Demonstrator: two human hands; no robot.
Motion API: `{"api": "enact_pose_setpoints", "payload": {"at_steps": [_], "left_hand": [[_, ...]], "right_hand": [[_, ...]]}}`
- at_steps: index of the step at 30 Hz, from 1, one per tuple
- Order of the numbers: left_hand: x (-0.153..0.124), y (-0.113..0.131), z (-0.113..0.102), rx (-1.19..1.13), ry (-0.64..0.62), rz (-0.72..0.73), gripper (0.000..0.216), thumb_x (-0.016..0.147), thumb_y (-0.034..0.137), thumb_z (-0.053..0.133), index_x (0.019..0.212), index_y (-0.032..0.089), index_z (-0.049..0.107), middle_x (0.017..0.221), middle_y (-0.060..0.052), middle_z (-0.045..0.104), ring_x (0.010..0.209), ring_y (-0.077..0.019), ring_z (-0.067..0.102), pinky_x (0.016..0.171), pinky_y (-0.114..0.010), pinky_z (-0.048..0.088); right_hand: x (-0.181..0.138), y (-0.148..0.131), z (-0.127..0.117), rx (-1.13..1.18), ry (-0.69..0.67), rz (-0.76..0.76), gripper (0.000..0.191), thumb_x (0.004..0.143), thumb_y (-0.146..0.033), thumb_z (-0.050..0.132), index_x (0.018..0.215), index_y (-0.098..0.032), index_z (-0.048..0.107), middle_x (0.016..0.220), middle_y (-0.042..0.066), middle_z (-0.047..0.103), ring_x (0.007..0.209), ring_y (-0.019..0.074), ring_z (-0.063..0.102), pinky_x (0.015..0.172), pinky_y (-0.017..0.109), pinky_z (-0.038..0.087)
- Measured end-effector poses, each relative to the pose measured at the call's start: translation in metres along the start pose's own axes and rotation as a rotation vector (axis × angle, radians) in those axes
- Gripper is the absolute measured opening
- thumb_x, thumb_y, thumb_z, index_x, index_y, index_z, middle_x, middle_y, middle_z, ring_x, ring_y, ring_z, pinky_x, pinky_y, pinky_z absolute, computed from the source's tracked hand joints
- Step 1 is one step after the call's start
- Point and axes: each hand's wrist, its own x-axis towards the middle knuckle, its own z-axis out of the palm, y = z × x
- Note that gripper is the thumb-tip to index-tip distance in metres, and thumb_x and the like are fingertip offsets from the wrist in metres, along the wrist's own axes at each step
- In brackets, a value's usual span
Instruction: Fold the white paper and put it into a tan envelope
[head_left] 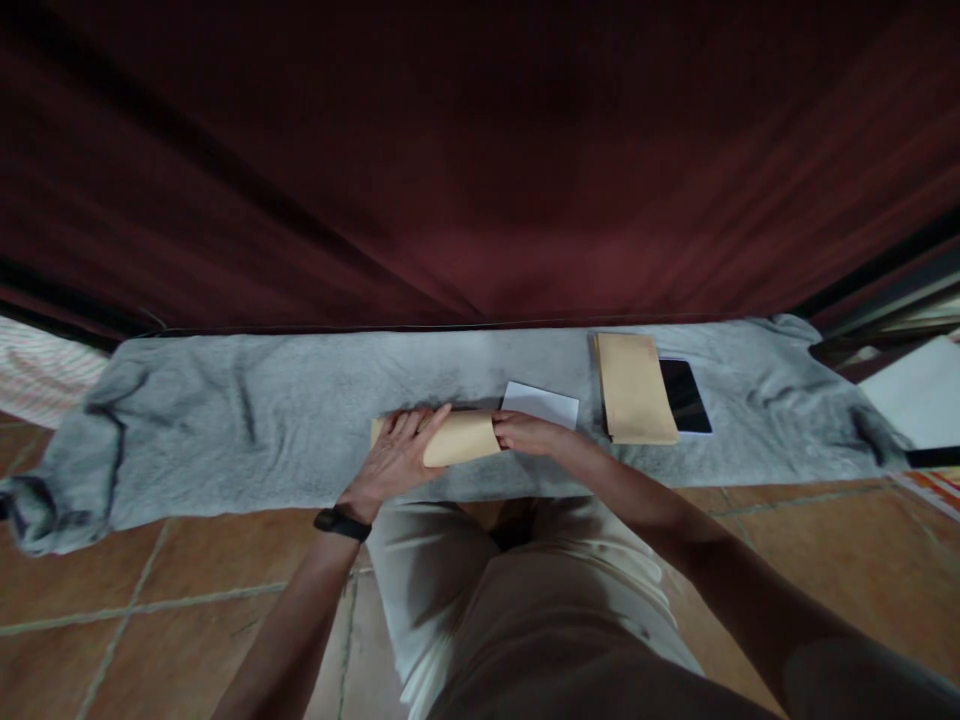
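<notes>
A brown paper envelope [465,437] lies crosswise in front of me, bulging, with its open end to the right. My left hand [401,445], wearing a black wristband [343,523], is closed around its left part, the fingers over the top. At the open end, my right hand [525,432] has its fingers closed at the envelope's edge; the fingertips reach into the mouth and are partly hidden. Just behind my right hand rests a white card or folded paper [541,402], partly covered by that hand. Whether anything is inside the envelope cannot be seen.
To the right, a stack of brown envelopes [637,390] partly overlaps a dark-screened tablet [687,396]. Everything rests on a grey cloth [300,400] over a long, narrow surface. A dark red curtain [480,200] hangs behind it. White sheets [915,395] stand at the far right.
</notes>
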Motion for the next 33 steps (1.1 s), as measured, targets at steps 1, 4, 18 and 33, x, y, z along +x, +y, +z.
{"api": "enact_pose_setpoints", "payload": {"at_steps": [1, 4, 18, 33], "left_hand": [[-0.002, -0.007, -0.001, 0.0, 0.0, -0.028, 0.103, 0.081, 0.044, 0.073, 0.167, 0.023, 0.019, 0.14, -0.015, 0.057, 0.133, -0.037, 0.051, 0.119, -0.052, 0.032], [-0.007, -0.028, -0.004, -0.006, 0.002, -0.136, 0.105, 0.082, 0.049, 0.073, 0.167, 0.024, 0.017, 0.14, -0.015, 0.057, 0.131, -0.0371, 0.052, 0.117, -0.051, 0.035], [0.0, -0.07, 0.005, -0.12, -0.138, -0.256, 0.111, 0.079, 0.054, 0.075, 0.168, 0.031, 0.012, 0.155, -0.011, 0.05, 0.143, -0.0338, 0.047, 0.125, -0.05, 0.024], [-0.001, -0.033, 0.011, -0.108, 0.088, -0.177, 0.103, 0.089, 0.056, 0.071, 0.168, 0.024, 0.013, 0.174, -0.018, 0.017, 0.16, -0.0393, 0.017, 0.127, -0.065, 0.014]], "right_hand": [[-0.001, -0.004, -0.009, -0.045, -0.103, 0.0, 0.037, 0.072, -0.021, 0.074, 0.109, -0.018, 0.075, 0.111, 0.009, 0.077, 0.107, 0.0261, 0.071, 0.094, 0.039, 0.054], [-0.01, -0.006, -0.033, -0.188, -0.007, -0.173, 0.033, 0.082, -0.028, 0.069, 0.114, -0.018, 0.074, 0.115, 0.01, 0.076, 0.11, 0.0235, 0.07, 0.1, 0.039, 0.052], [-0.028, 0.044, -0.091, -1.419, 0.736, -0.483, 0.05, 0.102, -0.026, 0.051, 0.15, -0.013, 0.051, 0.151, 0.019, 0.055, 0.143, 0.031, 0.046, 0.121, 0.053, 0.034], [-0.018, 0.009, -0.109, -1.454, 0.632, -0.241, 0.049, 0.085, -0.028, 0.076, 0.133, -0.022, 0.067, 0.129, 0.013, 0.064, 0.121, 0.0311, 0.055, 0.106, 0.046, 0.042]]}}
